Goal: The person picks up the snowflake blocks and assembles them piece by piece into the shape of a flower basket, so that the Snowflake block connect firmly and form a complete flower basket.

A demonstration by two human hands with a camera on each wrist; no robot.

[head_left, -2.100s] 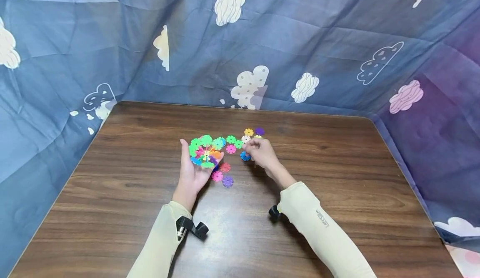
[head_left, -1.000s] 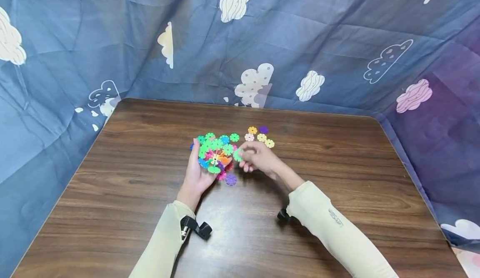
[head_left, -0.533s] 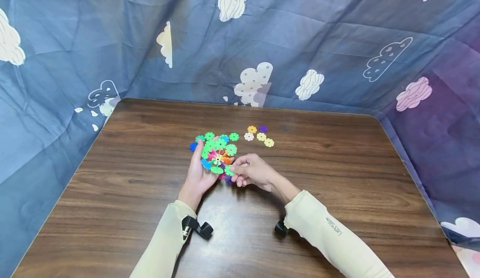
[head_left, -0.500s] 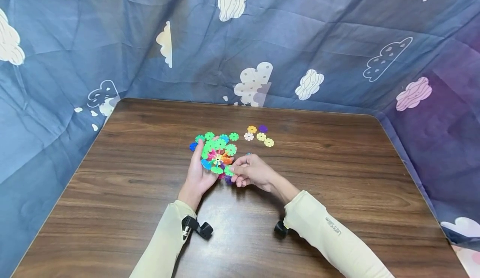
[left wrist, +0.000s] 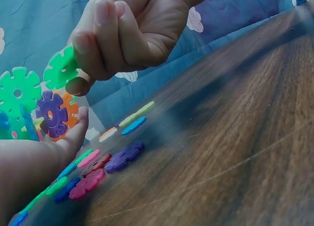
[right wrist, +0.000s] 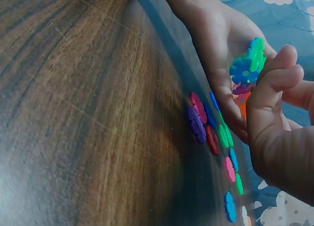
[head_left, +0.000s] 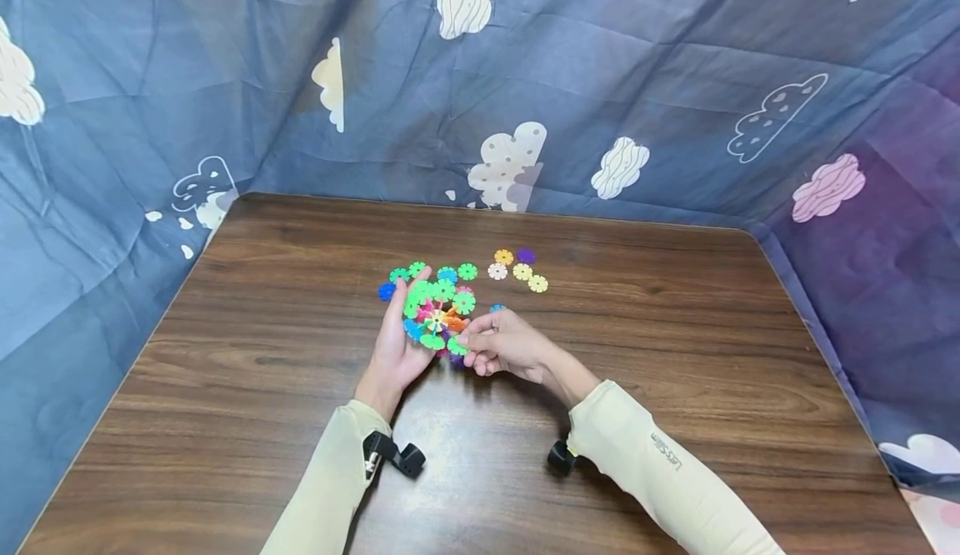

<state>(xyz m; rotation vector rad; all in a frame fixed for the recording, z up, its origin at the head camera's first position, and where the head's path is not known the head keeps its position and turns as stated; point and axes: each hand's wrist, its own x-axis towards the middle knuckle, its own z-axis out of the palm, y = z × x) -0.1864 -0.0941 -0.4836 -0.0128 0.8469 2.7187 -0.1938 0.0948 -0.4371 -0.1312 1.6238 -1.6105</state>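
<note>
Green disc (left wrist: pixel 60 70) is pinched between thumb and fingers of your right hand (head_left: pixel 504 347), just beside the cluster (head_left: pixel 437 321). Your left hand (head_left: pixel 397 351), palm up with fingers loosely extended, carries that cluster above the table (head_left: pixel 660 322), where loose discs (left wrist: pixel 124 156) lie beneath and beyond.

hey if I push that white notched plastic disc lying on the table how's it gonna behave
The white notched plastic disc would probably slide rather than roll, since it lies flat on the glossy brown wooden table. It's likely light, being thin. And probably stiff: the similar green notched disc pinched in the right hand shows no clear bend.
</note>
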